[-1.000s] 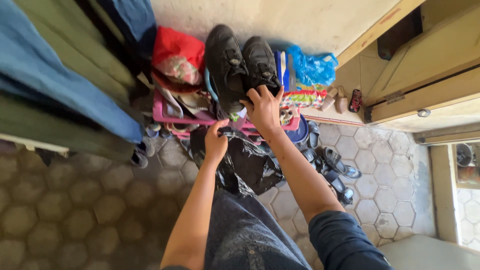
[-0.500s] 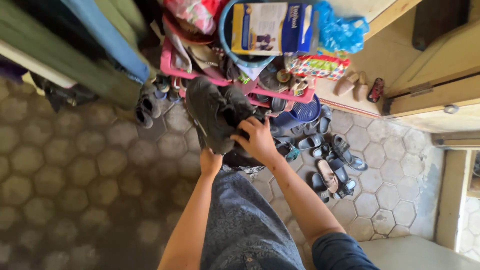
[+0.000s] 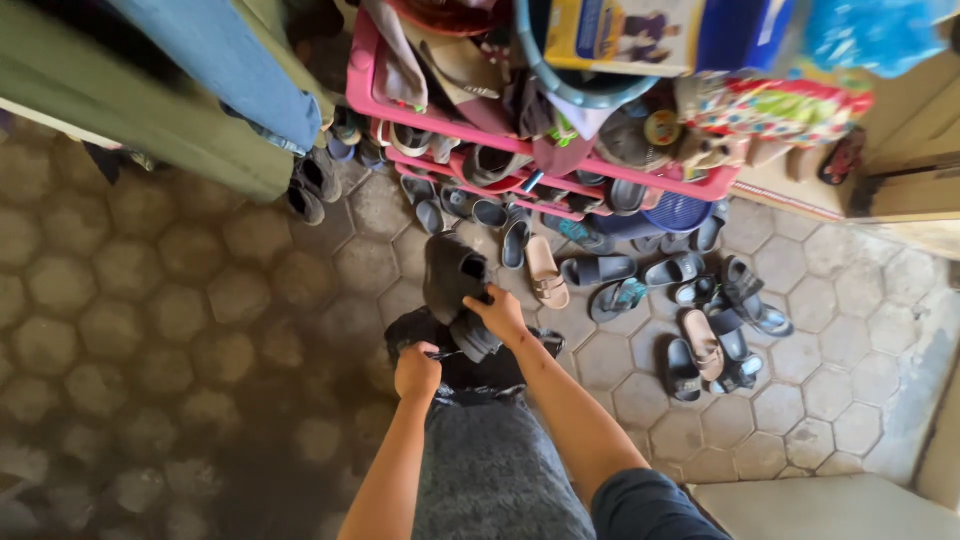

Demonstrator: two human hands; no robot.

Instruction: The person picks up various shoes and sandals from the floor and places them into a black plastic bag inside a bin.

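Black shoes (image 3: 455,290), 2, now off the pink rack (image 3: 540,160), low over the black bag (image 3: 470,365); right hand (image 3: 497,313) fingers clamped on them, left hand (image 3: 417,372) gripping bag's rim.

Both forearms are bare, without watch, bracelet or ring that can be seen. The left hand (image 3: 417,372) and the right hand (image 3: 499,313) wear no gloves. On the right arm, far behind the grip, a dark blue sleeve (image 3: 650,500) is pushed up to about the elbow. Between the arms, just behind the hands, grey-blue patterned fabric of the person's clothing (image 3: 485,470) shows.
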